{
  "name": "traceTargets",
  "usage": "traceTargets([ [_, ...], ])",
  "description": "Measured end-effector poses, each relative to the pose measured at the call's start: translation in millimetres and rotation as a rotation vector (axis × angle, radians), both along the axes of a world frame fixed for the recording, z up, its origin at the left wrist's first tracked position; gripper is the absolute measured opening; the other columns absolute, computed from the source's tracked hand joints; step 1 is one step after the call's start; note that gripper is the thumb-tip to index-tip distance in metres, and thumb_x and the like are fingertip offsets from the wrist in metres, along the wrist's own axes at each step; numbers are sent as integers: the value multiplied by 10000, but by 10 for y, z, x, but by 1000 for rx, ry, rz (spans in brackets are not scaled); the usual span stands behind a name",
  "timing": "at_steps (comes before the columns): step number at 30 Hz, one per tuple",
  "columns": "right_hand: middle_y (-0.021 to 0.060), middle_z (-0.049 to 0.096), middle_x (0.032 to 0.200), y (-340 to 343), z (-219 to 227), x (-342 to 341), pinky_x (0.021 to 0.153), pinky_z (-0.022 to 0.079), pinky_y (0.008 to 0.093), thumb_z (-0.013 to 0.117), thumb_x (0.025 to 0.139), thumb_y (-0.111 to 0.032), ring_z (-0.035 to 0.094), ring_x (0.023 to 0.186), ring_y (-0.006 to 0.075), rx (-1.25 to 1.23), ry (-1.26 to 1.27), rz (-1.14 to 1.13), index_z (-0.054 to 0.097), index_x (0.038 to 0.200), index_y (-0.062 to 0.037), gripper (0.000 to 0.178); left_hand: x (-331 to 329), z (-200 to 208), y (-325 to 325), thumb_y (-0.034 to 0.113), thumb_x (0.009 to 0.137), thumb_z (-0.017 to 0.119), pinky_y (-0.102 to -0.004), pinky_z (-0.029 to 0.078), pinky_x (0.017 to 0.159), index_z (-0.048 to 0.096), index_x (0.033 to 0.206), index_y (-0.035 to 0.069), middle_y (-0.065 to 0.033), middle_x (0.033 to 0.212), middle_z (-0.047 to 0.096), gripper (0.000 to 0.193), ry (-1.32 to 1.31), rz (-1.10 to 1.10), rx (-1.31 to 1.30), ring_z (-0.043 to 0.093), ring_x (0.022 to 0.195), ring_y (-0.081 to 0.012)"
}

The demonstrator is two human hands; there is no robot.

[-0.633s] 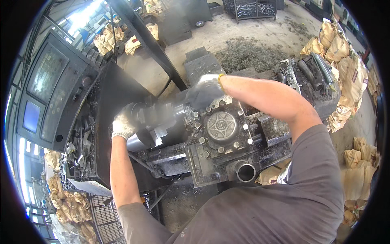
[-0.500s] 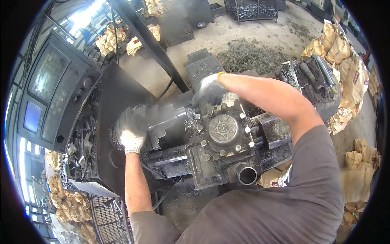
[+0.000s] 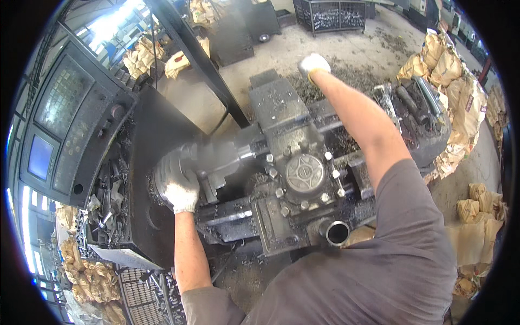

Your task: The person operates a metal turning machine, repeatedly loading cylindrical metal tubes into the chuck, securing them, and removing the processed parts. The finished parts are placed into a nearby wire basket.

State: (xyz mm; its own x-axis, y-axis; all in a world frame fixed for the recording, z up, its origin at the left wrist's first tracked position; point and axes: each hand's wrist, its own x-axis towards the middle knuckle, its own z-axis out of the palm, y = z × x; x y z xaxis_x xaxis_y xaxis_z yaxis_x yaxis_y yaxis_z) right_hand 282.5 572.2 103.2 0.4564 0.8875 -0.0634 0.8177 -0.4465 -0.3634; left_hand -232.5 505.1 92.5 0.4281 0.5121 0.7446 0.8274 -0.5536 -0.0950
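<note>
My left hand [image 3: 177, 184], in a whitish work glove grimy at the fingers, rests with its fingers curled over the rim of a lathe chuck [image 3: 212, 176]. A smooth metal bar [image 3: 245, 153] runs from the chuck toward the square tool turret [image 3: 305, 173], which is ringed with bolts. Stretched out past the far side of the turret, my gloved right hand [image 3: 314, 63] appears above the chip-strewn floor, apart from the machine. Glare and the angle hide its fingers and anything in them. A short open pipe end [image 3: 337, 233] sticks up at the turret's near side.
The control panel [image 3: 59, 119] with a lit screen stands at the left. Metal scraps [image 3: 108, 208] fill a ledge below it. A slanted dark post [image 3: 200, 62] rises beyond the chuck. Metal bars [image 3: 414, 100] lie on the machine's right end, beside stacked brown paper sacks [image 3: 460, 92].
My right hand has left the turret's far left side and moved away to the right, over the floor. My left hand stays at the chuck. The view has shifted slightly.
</note>
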Motion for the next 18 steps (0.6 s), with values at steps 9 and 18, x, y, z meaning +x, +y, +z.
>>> traceTargets([
  [9,103,797,829,-386,-541,-2368,700,582,429,906,722,-373,746,763,261,-288,-115,1036,821,1043,-69,449,-120,-81,80,126,769,701,-534,455,1173,647,1429,33,-215,1397,689,669,19,50,-144,632,1318,-405],
  [18,128,807,1076,-264,-369,-2331,854,587,452,952,757,-396,731,892,227,-574,176,1110,727,1290,-87,656,-64,106,-125,93,705,706,-531,511,1074,720,1239,80,-195,1211,728,534,-71,75,-96,667,1176,-424],
])
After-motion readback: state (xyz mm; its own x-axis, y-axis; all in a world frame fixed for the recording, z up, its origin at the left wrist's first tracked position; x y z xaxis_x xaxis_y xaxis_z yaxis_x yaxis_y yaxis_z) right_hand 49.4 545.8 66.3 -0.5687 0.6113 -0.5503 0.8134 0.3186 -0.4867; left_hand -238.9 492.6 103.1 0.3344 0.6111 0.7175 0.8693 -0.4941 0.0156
